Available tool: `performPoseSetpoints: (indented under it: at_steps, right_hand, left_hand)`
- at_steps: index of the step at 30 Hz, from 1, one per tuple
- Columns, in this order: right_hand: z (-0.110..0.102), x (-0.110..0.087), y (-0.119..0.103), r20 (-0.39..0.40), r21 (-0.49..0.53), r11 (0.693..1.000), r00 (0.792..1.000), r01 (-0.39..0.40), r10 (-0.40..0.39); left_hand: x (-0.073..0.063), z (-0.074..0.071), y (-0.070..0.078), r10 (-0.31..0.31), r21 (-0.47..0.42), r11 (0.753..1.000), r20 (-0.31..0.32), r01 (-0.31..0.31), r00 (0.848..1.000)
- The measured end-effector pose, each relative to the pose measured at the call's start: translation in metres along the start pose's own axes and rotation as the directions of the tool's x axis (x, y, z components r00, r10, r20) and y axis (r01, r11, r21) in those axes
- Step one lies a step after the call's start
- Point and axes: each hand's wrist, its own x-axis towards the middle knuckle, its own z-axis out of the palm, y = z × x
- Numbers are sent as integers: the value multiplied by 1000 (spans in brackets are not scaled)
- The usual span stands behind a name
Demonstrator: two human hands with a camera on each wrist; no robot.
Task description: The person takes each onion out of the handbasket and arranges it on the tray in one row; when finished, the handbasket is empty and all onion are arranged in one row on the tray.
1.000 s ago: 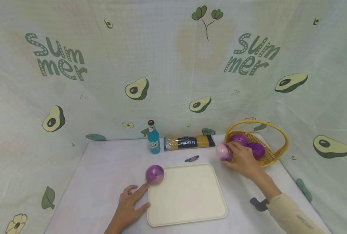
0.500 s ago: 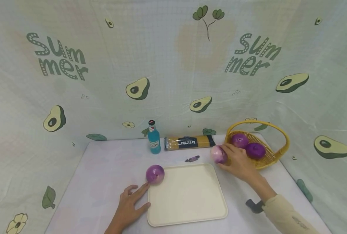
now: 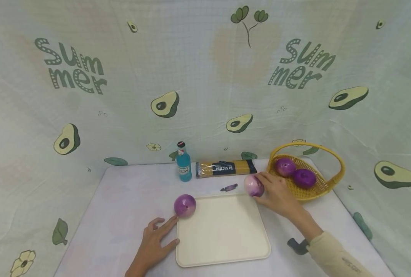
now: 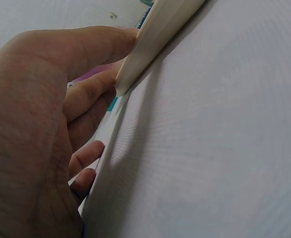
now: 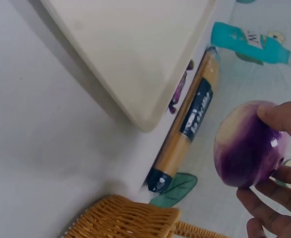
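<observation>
My right hand (image 3: 278, 198) grips a purple-and-white onion (image 3: 252, 186) near the far right corner of a cream tray (image 3: 223, 231). In the right wrist view the onion (image 5: 247, 148) sits between thumb and fingertips, raised off the table. Another purple onion (image 3: 184, 206) lies at the tray's far left corner. My left hand (image 3: 151, 244) lies beside the tray's left edge, fingers extended; in the left wrist view its thumb touches the tray rim (image 4: 152, 42). Two more purple onions (image 3: 286, 167) lie inside a yellow wicker basket (image 3: 309, 199) at the right.
Along the back stand a blue bottle (image 3: 184, 165) and, lying flat, a pasta packet (image 3: 240, 168). A small purple wrapped candy (image 3: 229, 187) lies between packet and tray. The basket's tall handle (image 3: 338, 177) arches up at the right. A patterned cloth hangs behind the table.
My right hand has carried its onion leftward and toward me, away from the basket to the tray's far right corner. The left hand keeps its place at the tray.
</observation>
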Motion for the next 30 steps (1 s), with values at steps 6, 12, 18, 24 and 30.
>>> performPoseSetpoints:
  at_steps: [6,12,18,24,30]
  right_hand:
    - [6,0,-9,12,12,1000,1000,-7,7]
    - [9,0,-18,16,23,1000,1000,-1,1]
    - [14,1,-23,30,45,999,1000,9,-11]
    - [20,0,-27,46,61,998,999,2,-4]
    - [25,1,-31,35,55,998,999,21,-22]
  left_hand:
    - [0,0,0,-2,4,1000,4,2,1000]
    - [0,-1,0,-9,1,1000,7,9,1000]
    - [0,-1,1,-13,-10,1000,3,13,1000]
    - [0,0,0,-10,-7,1000,3,10,1000]
    - [-1,-1,1,-16,-7,1000,1,16,1000]
